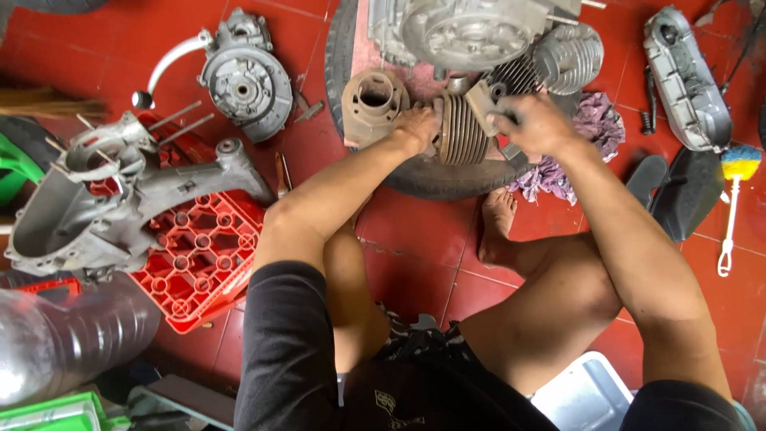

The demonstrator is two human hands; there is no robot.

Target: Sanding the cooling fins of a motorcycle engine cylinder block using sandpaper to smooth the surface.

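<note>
Seated on red floor tiles (pixel 415 231), knees spread, bare foot (pixel 496 227) tucked against a tyre (pixel 423 179). Both arms stretched forward and down over the tyre, elbows slightly bent, forearms converging on a finned cylinder (pixel 461 129) lying on its side atop the tyre.

Left hand (pixel 416 126): palm down, wrist straight, fingers curled over the cylinder's left end, gripping it; fingertips hidden behind the fins. Closed most of the way around that end.

Right hand (pixel 533 124): knuckles up, wrist cocked a little inward, fingers bent and pinched on a small flat block (pixel 481 104) pressed against the cylinder's right end. Closed tight on the block, thumb underneath, out of sight.

Just left of the left hand, touching the tyre's inner area: a rusty brown cylinder (pixel 373 102), bore facing up. Above the hands: a grey engine case (pixel 467 32) and a second finned head (pixel 568 56), near but apart from the right hand. Under the right wrist, a purple rag (pixel 594 124) spilling off the tyre.

Well apart at left: a red crate (pixel 199 259) bearing a large grey casing (pixel 104 207), and a round hub plate (pixel 246 80) beyond. At far right: a side cover (pixel 686 80), a brush (pixel 738 172) with blue and yellow bristles.
</note>
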